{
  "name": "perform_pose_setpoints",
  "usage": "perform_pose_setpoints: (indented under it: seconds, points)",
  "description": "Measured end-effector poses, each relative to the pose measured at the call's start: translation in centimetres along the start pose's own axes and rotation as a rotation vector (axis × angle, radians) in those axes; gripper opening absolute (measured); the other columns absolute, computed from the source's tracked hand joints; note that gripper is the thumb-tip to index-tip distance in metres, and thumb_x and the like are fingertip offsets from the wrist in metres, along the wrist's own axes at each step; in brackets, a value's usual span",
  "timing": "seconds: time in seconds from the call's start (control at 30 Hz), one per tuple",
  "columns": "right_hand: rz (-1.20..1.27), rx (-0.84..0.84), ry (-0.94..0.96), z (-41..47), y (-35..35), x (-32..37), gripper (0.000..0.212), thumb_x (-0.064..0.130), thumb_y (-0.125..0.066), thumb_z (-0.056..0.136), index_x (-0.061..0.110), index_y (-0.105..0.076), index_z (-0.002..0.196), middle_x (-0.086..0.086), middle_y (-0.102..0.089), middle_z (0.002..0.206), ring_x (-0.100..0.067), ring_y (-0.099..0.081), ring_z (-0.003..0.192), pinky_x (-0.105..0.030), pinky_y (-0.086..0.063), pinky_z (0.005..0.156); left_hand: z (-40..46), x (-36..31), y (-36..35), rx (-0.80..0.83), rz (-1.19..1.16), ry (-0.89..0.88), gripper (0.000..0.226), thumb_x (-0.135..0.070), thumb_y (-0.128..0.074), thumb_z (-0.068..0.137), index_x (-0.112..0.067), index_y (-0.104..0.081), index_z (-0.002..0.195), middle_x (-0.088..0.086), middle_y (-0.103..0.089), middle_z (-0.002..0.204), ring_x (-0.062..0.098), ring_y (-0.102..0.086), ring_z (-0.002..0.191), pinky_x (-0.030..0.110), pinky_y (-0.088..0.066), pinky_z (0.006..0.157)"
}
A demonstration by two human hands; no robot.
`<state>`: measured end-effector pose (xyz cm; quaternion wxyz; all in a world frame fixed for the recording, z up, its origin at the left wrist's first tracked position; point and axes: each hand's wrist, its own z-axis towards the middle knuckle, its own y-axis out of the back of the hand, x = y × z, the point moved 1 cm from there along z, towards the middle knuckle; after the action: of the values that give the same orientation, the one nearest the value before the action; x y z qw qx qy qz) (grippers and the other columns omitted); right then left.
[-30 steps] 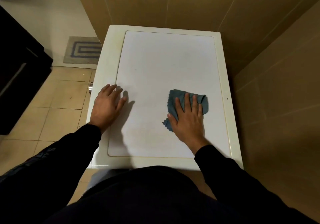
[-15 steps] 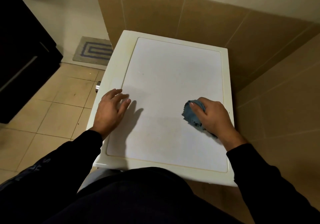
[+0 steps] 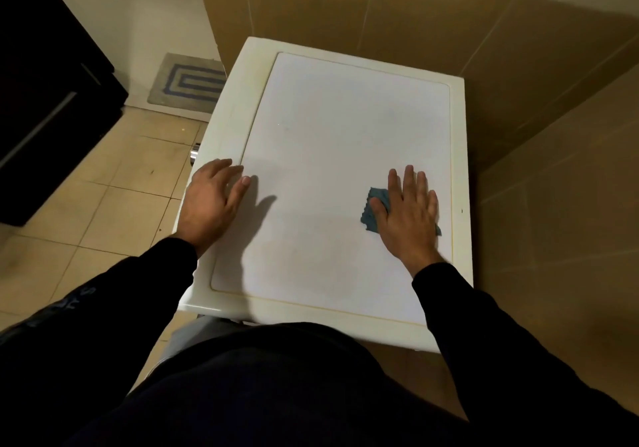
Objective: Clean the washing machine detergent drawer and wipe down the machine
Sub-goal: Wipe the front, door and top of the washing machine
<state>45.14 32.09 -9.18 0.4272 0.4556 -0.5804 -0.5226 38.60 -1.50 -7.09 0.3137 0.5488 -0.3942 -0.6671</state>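
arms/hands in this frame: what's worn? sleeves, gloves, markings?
Both hands bare: no gloves, rings or watch visible on left hand or right hand. Long black sleeves reach both wrists. The left sleeve carries faint pale lettering, too dim to read; the right sleeve looks plain.

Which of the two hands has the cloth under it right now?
The right hand, flat on the blue cloth near the machine top's right edge. The left hand rests bare on the left edge.
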Motion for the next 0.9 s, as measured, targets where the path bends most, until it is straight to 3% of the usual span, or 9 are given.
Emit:
perform_pose_setpoints:
  seconds: [0.27,0.4,0.53,0.6,0.7,0.77,0.83,0.9]
  points:
    - [0.011,0.02,0.002,0.3,-0.2,3.9,0.068,0.054,-0.012,0.098,0.018,-0.014,0.156,-0.011,-0.008,0.163,-0.033,-0.005,0.15,-0.052,-0.013,0.119,1.3,1.4,-0.7,0.046,0.084,-0.07,0.062,-0.049,-0.029,0.1,-0.003,-0.055,0.133,0.019,-0.051,0.141,0.036,-0.038,0.136,0.042,-0.024,0.118]
    - [0.054,0.048,0.015,-1.0,-0.3,5.7,0.066,0.052,-0.012,0.099,0.019,-0.012,0.156,-0.01,-0.004,0.164,-0.032,-0.003,0.15,-0.051,-0.011,0.118,1.7,2.1,-1.2,0.075,0.101,-0.137,0.059,-0.045,-0.026,0.103,-0.002,-0.058,0.127,0.021,-0.053,0.135,0.04,-0.042,0.128,0.046,-0.031,0.113]
    - [0.374,0.096,-0.028,-0.6,0.6,4.1,0.07,0.055,-0.015,0.098,0.017,-0.007,0.157,-0.011,-0.001,0.164,-0.029,0.002,0.151,-0.047,-0.005,0.122,1.4,3.1,-1.5,0.127,0.098,-0.108,0.062,-0.05,-0.02,0.101,-0.01,-0.054,0.134,0.017,-0.043,0.147,0.039,-0.031,0.14,0.051,-0.029,0.113]
    - [0.478,0.049,0.143,-0.2,2.2,2.5,0.065,0.05,-0.027,0.1,0.02,-0.013,0.156,-0.007,-0.002,0.164,-0.026,0.003,0.151,-0.044,-0.006,0.122,1.1,3.1,-1.5,0.114,0.092,-0.093,0.062,-0.049,-0.022,0.1,-0.01,-0.052,0.138,0.015,-0.039,0.152,0.035,-0.026,0.144,0.05,-0.025,0.116]
    - [0.287,-0.004,0.626,0.5,3.6,0.7,0.05,0.037,-0.04,0.1,0.026,-0.038,0.149,-0.002,-0.014,0.163,-0.021,-0.005,0.151,-0.041,-0.018,0.119,1.2,2.8,-1.4,0.109,0.095,-0.077,0.063,-0.05,-0.022,0.099,-0.011,-0.052,0.139,0.013,-0.038,0.153,0.032,-0.025,0.146,0.048,-0.022,0.118]
    - [0.16,0.034,0.821,1.2,2.8,0.5,0.043,0.037,-0.04,0.101,0.025,-0.05,0.141,-0.002,-0.022,0.162,-0.023,-0.011,0.151,-0.042,-0.023,0.117,1.2,2.9,-1.5,0.109,0.094,-0.074,0.063,-0.05,-0.022,0.099,-0.012,-0.052,0.139,0.012,-0.038,0.153,0.031,-0.024,0.146,0.047,-0.022,0.118]
    - [0.065,0.092,0.894,1.6,1.7,0.8,0.044,0.04,-0.034,0.102,0.026,-0.052,0.14,-0.002,-0.022,0.161,-0.023,-0.012,0.15,-0.042,-0.019,0.118,1.1,2.9,-1.5,0.109,0.084,-0.08,0.063,-0.049,-0.022,0.099,-0.012,-0.052,0.139,0.012,-0.039,0.153,0.031,-0.025,0.146,0.047,-0.022,0.118]
    - [0.068,0.123,0.787,1.3,0.6,1.3,0.048,0.042,-0.027,0.103,0.028,-0.044,0.145,-0.001,-0.017,0.162,-0.021,-0.006,0.151,-0.042,-0.013,0.12,1.1,2.9,-1.6,0.102,0.089,-0.088,0.062,-0.049,-0.022,0.1,-0.012,-0.053,0.138,0.013,-0.039,0.152,0.031,-0.025,0.145,0.047,-0.023,0.118]
